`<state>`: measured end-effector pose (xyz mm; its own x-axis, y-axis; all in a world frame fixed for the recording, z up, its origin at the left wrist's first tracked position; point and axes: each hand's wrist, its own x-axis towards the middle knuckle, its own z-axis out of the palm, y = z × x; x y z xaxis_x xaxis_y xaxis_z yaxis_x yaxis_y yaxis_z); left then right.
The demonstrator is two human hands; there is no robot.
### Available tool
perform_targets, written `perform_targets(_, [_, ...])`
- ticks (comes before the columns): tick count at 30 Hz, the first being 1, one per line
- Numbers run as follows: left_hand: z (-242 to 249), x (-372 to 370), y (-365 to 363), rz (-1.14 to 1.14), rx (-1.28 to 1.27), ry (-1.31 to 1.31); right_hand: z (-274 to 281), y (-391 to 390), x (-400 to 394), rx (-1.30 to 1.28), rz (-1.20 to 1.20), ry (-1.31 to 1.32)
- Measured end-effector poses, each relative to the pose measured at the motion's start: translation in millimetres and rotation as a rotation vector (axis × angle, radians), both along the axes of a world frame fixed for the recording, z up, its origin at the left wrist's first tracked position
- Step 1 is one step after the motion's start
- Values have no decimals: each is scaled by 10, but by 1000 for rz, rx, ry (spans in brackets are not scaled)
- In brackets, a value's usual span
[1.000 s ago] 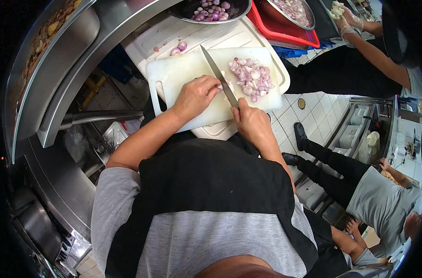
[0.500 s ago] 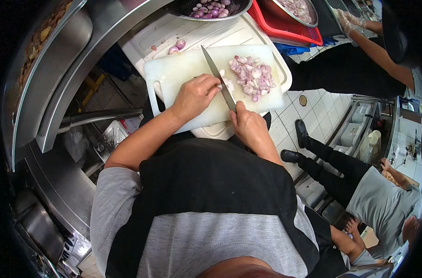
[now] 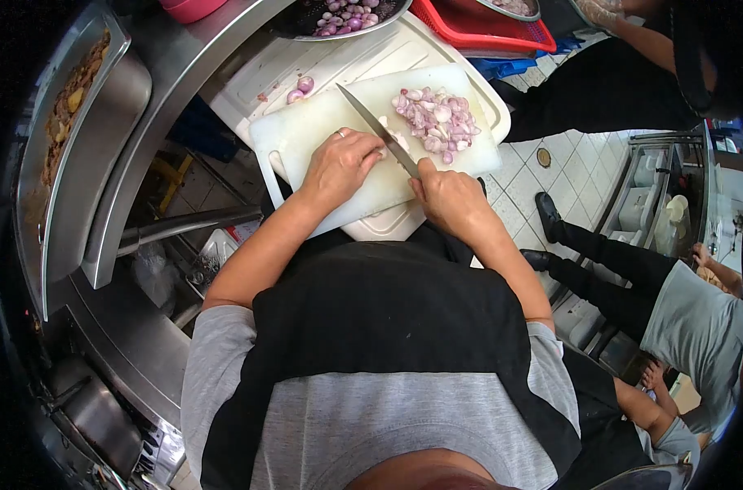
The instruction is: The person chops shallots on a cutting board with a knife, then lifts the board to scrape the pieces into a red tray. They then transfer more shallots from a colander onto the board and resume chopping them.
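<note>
My right hand [image 3: 451, 196] is closed round the handle of a kitchen knife [image 3: 378, 129], its blade slanting to the upper left over a white cutting board [image 3: 306, 135]. My left hand [image 3: 340, 167] is on the board left of the blade, its fingers bent and pinched on a shallot that is mostly hidden, only a pale bit showing at the fingertips. Cut pale pieces [image 3: 400, 140] lie just right of the blade. Farther right on the board is a heap of peeled, cut shallots [image 3: 437, 118]. Two whole purple shallots [image 3: 300, 90] rest beyond the board's top left edge.
Under the board is a white plastic lid-like surface [image 3: 265, 73]. Behind it stand a metal colander [image 3: 294, 20] with unpeeled shallots and a red basket [image 3: 478, 31] with a metal bowl. A steel counter with a food pan [image 3: 102, 155] runs along the left. Other people are at right.
The view has shifted a little. My right hand and the knife sit slightly higher relative to the board, with the hand closer to the cut pieces. My left hand stays beside the blade.
</note>
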<state>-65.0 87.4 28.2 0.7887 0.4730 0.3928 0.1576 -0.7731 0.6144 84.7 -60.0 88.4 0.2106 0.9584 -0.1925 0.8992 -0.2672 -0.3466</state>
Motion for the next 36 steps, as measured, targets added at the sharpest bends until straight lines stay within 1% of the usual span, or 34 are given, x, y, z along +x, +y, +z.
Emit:
perform_targets(3, [-16, -15, 15, -17, 39, -16, 146, -57, -54, -31, 48, -23])
perform_targets(5, [7, -22, -1, -2, 45, -14, 193, -35, -90, -142, 31, -15])
perform_targets(6, [15, -23, -7, 14, 51, -13, 113, -18, -96, -142, 31, -16])
perform_targets(8, [6, -23, -8, 19, 52, -17, -76, 33, -107, 33, -20, -2])
perform_targets(10, [2, -12, -8, 25, 57, -25, -94, 54, -71, 16, -5, -12])
perform_targets(12, [0, -22, -2, 11, 50, -14, 16, 63, -85, -1, 15, -16])
perform_targets(14, [-30, -29, 11, 11, 41, -20, 204, 8, -111, -111, 39, -34])
perform_targets(15, [-45, -28, 7, 6, 30, -28, 185, 4, -115, -115, 39, -34])
perform_targets(18, [-49, -18, 9, 18, 27, -32, 42, 14, -125, -89, 30, -16])
perform_targets(20, [-61, -16, 5, 17, 31, -36, -83, 70, -147, -35, -23, -12])
perform_targets(24, [-54, -21, 19, 3, 37, -32, 14, 33, -77, 20, 22, -32])
perform_targets(26, [-41, -29, 15, 5, 28, -33, 138, -3, -72, -59, 41, -11])
perform_targets(31, [-39, -21, 24, 15, 32, -41, -213, 81, -98, 11, -38, 10])
perform_targets(33, [-45, -25, 40, -29, 48, -25, -225, 86, -97, 42, -57, 18])
perform_targets(36, [-4, -23, 52, -57, 69, 0, -92, 29, -52, -5, -73, 23])
